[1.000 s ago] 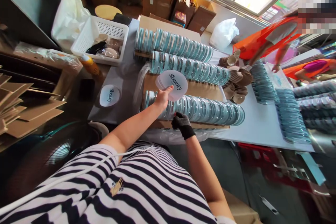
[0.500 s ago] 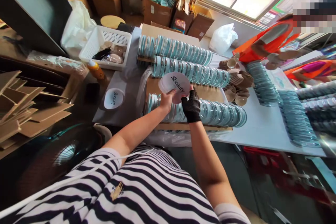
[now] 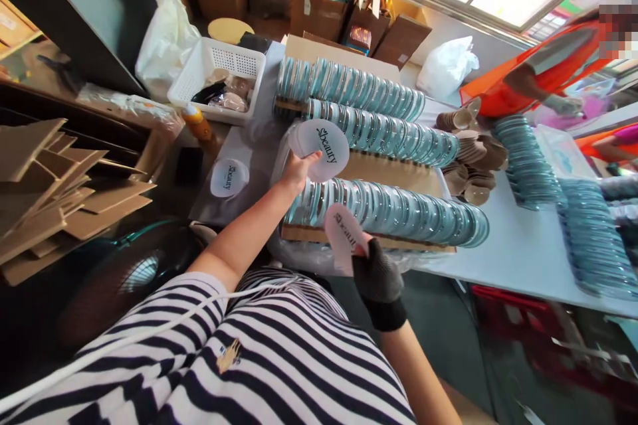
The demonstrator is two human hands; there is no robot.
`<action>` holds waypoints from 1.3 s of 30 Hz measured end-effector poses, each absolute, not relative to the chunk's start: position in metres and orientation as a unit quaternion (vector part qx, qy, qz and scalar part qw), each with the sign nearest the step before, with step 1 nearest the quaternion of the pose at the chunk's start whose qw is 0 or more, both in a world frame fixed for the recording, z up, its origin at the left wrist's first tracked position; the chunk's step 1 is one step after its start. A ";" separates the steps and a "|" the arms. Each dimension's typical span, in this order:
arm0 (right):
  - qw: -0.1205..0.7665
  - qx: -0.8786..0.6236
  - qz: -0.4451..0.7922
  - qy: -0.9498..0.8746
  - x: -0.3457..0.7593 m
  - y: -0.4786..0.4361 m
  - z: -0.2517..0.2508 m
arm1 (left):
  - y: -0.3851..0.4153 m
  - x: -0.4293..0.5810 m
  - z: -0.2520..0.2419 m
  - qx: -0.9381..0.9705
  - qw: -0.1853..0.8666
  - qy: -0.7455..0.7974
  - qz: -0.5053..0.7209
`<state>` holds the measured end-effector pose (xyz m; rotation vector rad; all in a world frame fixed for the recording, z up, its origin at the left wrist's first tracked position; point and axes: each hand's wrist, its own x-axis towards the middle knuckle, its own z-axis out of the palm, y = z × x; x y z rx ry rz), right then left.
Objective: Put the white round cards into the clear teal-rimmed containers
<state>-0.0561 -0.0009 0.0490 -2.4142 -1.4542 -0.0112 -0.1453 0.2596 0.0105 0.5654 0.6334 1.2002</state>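
Two hands each grip printed discs: the bare left hand [image 3: 295, 169] holds a stack of discs [image 3: 319, 148] over the tabletop [image 3: 508, 249]. Nearer the body, the gloved right hand [image 3: 376, 279] pinches a single disc [image 3: 343, 236] beside a row of round tins [image 3: 399, 211].

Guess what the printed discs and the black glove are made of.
Printed discs: likely thin frosted plastic, semi-translucent and matte. The loose disc looks pinkish, perhaps skin showing through. Black glove: knit fabric, with a visible mesh texture.

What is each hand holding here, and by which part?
The left hand grips a stack of white printed discs by its lower edge. The gloved right hand pinches a single printed disc at its lower right rim.
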 end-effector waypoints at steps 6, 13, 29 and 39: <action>0.046 -0.851 0.054 -0.521 -0.088 0.053 0.017 | 0.260 -0.142 0.003 0.222 0.766 0.301 0.523; 0.072 -0.857 0.076 -0.504 -0.074 0.065 -0.001 | 0.261 -0.146 0.009 0.190 0.778 0.318 0.508; 0.434 -0.638 0.567 -0.289 -0.069 0.090 -0.022 | 0.249 -0.138 0.000 0.262 0.693 0.330 0.585; 0.518 -0.471 0.701 -0.137 -0.061 0.104 -0.010 | 0.238 -0.135 0.005 0.295 0.655 0.387 0.578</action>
